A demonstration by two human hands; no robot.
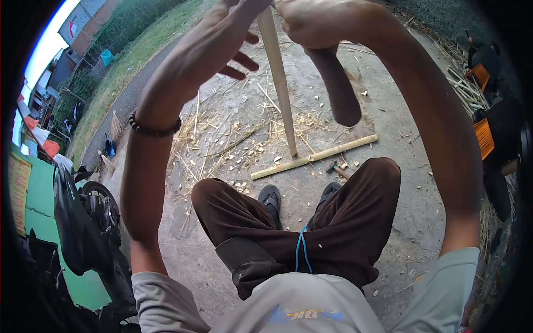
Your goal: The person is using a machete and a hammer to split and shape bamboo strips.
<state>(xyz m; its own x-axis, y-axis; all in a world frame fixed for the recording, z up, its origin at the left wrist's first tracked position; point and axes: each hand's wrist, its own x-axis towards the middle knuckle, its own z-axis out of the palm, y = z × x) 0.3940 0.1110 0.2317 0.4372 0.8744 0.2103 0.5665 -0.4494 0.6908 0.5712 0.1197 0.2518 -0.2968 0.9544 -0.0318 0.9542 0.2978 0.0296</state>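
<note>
A pale wooden pole [278,77] stands nearly upright in front of me, its lower end at a squared wooden bar [316,157] lying on the ground. My left hand [214,47] is at the pole's upper part, thumb side against it, with the other fingers hanging loose and apart. The upper edge of the view cuts off that grip. Just right of the pole, my right hand [319,25] is closed round a tool with a thick dark wooden handle [337,91]. The handle's rounded end points down toward me, while the tool's head is out of view.
A small hammer [336,170] lies by my right foot. Wood chips and shavings [239,144] litter the concrete. A motorcycle [91,233] stands at the left. Cut sticks [466,91] and dark things with orange parts [483,139] are at the right.
</note>
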